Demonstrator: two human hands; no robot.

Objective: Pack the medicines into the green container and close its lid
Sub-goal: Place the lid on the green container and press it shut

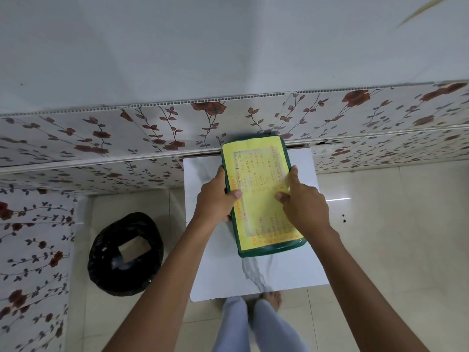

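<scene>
The green container lies on a small white table, its long side running away from me. Its lid is on and carries a yellow paper sheet with orange handwriting. My left hand grips the container's left edge, thumb pressed on the lid. My right hand holds the right edge, thumb and fingers resting on the yellow sheet. No medicines are visible; the inside of the container is hidden by the lid.
A bin lined with a black bag stands on the tiled floor left of the table. A floral-patterned wall panel runs behind the table. My legs and feet are at the table's near edge.
</scene>
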